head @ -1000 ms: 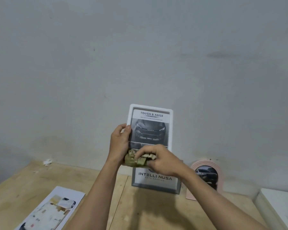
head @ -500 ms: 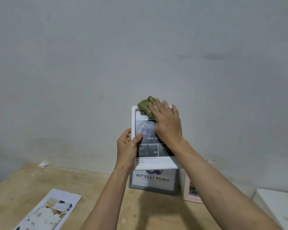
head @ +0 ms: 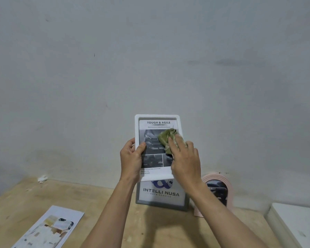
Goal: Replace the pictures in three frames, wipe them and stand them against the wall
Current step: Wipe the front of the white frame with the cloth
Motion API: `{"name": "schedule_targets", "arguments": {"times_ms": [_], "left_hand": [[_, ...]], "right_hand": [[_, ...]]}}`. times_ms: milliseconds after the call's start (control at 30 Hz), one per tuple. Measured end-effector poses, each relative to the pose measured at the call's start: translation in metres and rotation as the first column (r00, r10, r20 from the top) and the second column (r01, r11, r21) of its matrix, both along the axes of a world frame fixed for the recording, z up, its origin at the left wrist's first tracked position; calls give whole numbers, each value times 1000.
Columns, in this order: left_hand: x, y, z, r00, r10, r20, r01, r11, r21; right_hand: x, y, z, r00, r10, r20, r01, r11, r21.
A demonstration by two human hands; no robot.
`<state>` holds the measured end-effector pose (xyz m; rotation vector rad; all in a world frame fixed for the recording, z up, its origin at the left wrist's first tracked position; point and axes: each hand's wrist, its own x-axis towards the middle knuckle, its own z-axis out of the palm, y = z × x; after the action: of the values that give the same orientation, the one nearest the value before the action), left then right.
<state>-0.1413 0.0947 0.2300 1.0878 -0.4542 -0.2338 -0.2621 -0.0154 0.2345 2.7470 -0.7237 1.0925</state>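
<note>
A plain workroom: bare wooden table (head: pixel 150 228) against a scuffed, unadorned grey wall (head: pixel 115 59).

Pretty bare spot I'm working in. The wall (head: pixel 150 59) ahead of me is plain painted grey-white, kinda scuffed, with a dark smudge up on the right and a few small marks and a grubby band down low where it meets the table. The table (head: pixel 21 208) is light unfinished-looking wood with a seam running through it, pushed right against the wall. There's a little crumpled white scrap (head: pixel 42 178) sitting at the back left edge. Off to the right a white box-like surface (head: pixel 297 222) sits beside the table. Lighting is soft and even, slightly dim, with shadows on the wood.
</note>
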Motion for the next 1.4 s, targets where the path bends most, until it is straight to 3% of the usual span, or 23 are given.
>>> {"name": "schedule_targets", "arguments": {"times_ms": [200, 333, 533, 700, 767, 833, 867, 900, 933, 1000, 1067, 1167, 1300, 1400], "left_hand": [[15, 5, -7, 996, 88, -19, -87, 995, 41], [14, 3, -5, 996, 86, -40, -84, 996, 31], [1, -9, -7, 990, -15, -141, 11, 999, -30], [4, 4, -5, 994, -9, -111, 4, 999, -44], [5, 10, -3, 994, -36, -100, 32, 999, -37], [5, 17, -1, 993, -62, -103, 59, 998, -33], [6, 19, 0, 993, -70, -91, 69, 997, -17], [7, 21, 1, 995, -74, -67, 75, 997, 16], [6, 22, 3, 996, -85, -35, 87, 995, 53], [2, 22, 5, 990, -140, 12, 139, 986, 88], [-6, 18, 10, 983, -179, 42, 175, 982, 76], [-14, 12, 20, 989, -116, 92, 117, 993, -9], [-5, 25, 19, 998, -62, 16, 63, 994, -93], [-1, 32, 8, 997, -73, 15, 74, 997, -34]], "right_hand": [[-28, 23, -48, 996, 65, -67, -61, 996, 61], [-28, 35, -50, 996, 83, -11, -80, 981, 177], [-13, 71, -54, 960, 269, 72, -279, 935, 218], [-7, 81, -52, 906, 410, 102, -423, 872, 247], [-8, 69, -43, 839, 521, 153, -526, 708, 470], [-8, 58, -22, 746, 562, 356, -628, 417, 657], [-7, 52, -9, 715, 517, 470, -669, 314, 673], [-5, 47, 5, 693, 455, 559, -706, 276, 652], [-2, 42, 21, 681, 419, 600, -731, 351, 585], [9, 31, 51, 723, 420, 548, -651, 680, 338], [26, 21, 74, 802, 442, 403, -525, 843, 120], [42, 26, 78, 881, 463, 101, -470, 880, 66], [42, 38, 38, 817, 576, 35, -576, 810, 112], [28, 33, 15, 765, 644, -2, -632, 750, 195]]}}
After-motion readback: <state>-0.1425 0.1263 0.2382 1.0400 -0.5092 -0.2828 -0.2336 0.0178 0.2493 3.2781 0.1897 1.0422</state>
